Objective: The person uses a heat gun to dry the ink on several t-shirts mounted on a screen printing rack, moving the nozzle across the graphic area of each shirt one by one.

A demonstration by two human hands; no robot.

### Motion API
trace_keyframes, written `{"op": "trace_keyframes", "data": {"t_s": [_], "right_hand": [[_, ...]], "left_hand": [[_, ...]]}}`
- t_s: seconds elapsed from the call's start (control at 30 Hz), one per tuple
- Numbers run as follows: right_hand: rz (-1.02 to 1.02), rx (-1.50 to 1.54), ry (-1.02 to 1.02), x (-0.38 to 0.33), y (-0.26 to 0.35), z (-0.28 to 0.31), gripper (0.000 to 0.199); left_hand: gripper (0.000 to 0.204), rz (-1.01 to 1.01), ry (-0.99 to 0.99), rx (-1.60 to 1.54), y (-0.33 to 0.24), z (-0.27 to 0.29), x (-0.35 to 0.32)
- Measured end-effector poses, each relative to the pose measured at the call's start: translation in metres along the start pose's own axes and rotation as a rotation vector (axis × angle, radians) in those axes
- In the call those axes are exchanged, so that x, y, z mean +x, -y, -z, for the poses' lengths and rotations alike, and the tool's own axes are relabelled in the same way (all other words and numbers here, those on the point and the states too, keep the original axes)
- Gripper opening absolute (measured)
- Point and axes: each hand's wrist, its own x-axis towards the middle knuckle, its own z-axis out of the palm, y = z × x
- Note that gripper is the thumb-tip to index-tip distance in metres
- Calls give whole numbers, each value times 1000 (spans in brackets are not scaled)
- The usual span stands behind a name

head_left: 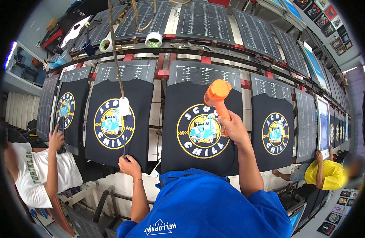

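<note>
My right hand is wrapped round the handle of an orange hair dryer. The dryer hangs over a black T-shirt with a round scooter print, stretched on a grey ruled board. Lower on the left, my left hand is closed on a black cord. That cord rises to a white socket hanging on a long line from above, in front of a second printed black shirt. Where the dryer's own cord runs cannot be seen.
Further printed shirts lie on boards at left and right. Tape rolls sit on the rail behind. A person in white works at left; another in yellow holds a framed screen at right.
</note>
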Motion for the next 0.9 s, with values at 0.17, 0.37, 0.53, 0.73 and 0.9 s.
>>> {"op": "trace_keyframes", "data": {"t_s": [0.17,0.37,0.53,0.73,0.9], "right_hand": [[-41,48,43,2,8,-4,25],[-47,30,59,7,5,-10,26],[-38,77,76,9,4,-14,26],[-67,27,52,8,8,-11,30],[-56,12,19,6,2,2,30]], "left_hand": [[17,-6,-15,-15,0,-1,0],[17,-6,-22,-37,-1,-1,0],[18,-5,-22,-11,3,-3,1],[19,-1,-15,-24,-1,0,0],[19,-18,-15,-13,0,-1,1]]}}
